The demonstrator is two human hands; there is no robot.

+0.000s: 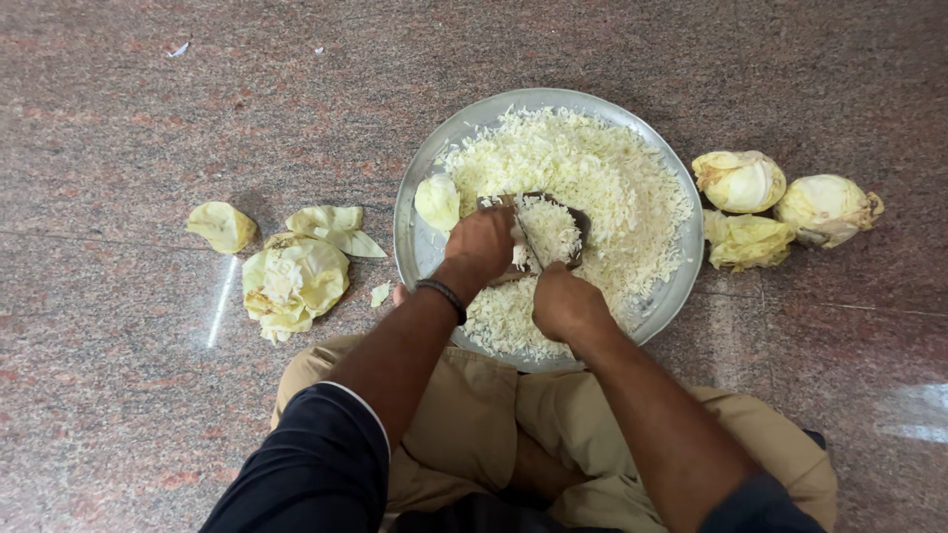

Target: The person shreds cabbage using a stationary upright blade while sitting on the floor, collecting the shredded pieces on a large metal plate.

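Shredded cabbage (pixel 583 178) in a round metal tray (pixel 420 242) on a polished stone floor (pixel 118 118).

The left hand (pixel 481 243) is closed over a piece of cabbage on a dark board (pixel 578 225) at tray centre. The right hand (pixel 565 304) is clenched around a knife (pixel 525 240), blade at the left fingers. A smooth, pale cabbage half (pixel 437 201) lies at the tray's left. The floor is reddish speckled granite, glossy. Loose, crinkled outer leaves (pixel 293 276) lie left; three whole cabbages (pixel 741 182) sit right.

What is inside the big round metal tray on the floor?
The metal tray holds a heap of shredded cabbage, a cabbage piece and a dark board. Both hands cover the board's near part.
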